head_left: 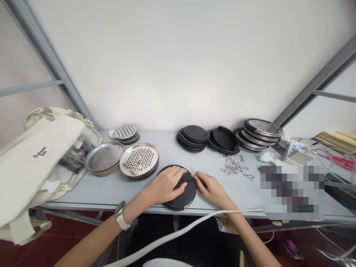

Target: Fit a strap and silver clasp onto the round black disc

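A round black plastic disc (178,203) lies near the table's front edge. My left hand (168,184) rests across its top with the fingers stretched out and the thumb apart. At the disc's right rim, my right hand (210,188) pinches a small metal wire clip (191,174) between thumb and fingertips. Several similar loose clips (232,165) are scattered beyond my right hand. To the left of the disc sits a stack of round metal grater plates (139,160), the top one with raised cutting holes.
Flat metal discs (104,157) and small graters (125,132) stand at left beside a cream bag (41,155). Black discs (193,137), black holders (224,140) and black-rimmed graters (258,133) line the wall. A white cable (178,231) crosses below my hands.
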`<action>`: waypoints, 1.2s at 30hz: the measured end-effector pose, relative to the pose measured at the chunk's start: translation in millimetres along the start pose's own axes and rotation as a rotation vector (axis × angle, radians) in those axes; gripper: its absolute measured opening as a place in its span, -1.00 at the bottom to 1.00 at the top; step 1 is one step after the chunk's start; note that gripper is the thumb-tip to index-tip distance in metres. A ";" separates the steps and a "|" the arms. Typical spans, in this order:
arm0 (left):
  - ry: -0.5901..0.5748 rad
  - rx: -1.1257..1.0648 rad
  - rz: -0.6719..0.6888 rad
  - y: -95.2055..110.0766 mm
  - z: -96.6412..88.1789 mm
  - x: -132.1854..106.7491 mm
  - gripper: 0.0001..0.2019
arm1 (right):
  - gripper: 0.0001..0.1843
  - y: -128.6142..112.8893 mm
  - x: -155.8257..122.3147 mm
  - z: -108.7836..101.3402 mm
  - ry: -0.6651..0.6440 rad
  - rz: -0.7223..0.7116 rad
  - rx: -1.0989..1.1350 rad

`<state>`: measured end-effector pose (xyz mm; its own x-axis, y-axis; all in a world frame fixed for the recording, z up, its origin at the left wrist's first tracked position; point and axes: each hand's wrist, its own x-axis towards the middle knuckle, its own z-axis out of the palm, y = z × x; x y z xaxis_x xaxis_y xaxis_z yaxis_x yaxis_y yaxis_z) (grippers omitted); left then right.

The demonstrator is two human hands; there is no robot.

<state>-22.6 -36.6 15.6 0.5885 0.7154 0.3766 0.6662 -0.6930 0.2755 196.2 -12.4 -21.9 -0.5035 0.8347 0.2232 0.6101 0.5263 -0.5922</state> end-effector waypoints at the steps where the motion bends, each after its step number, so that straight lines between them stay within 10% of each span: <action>1: -0.003 0.017 -0.011 3.0 -2.3 -9.4 -0.68 | -0.72 0.0 -0.2 0.4 -0.001 -0.005 -0.004; 9: 0.057 0.129 -0.116 15.1 19.0 -61.9 -0.39 | -0.70 -0.8 -1.1 2.6 0.041 -0.039 -0.022; 36: 0.002 0.139 -0.040 14.9 21.8 -61.9 -0.22 | -0.74 -2.9 -1.4 4.7 0.076 -0.007 -0.059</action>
<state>-39.1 -89.3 -22.9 0.5598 0.7418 0.3694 0.7458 -0.6453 0.1655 192.3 -15.9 -24.1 -0.4613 0.8396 0.2869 0.6427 0.5391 -0.5444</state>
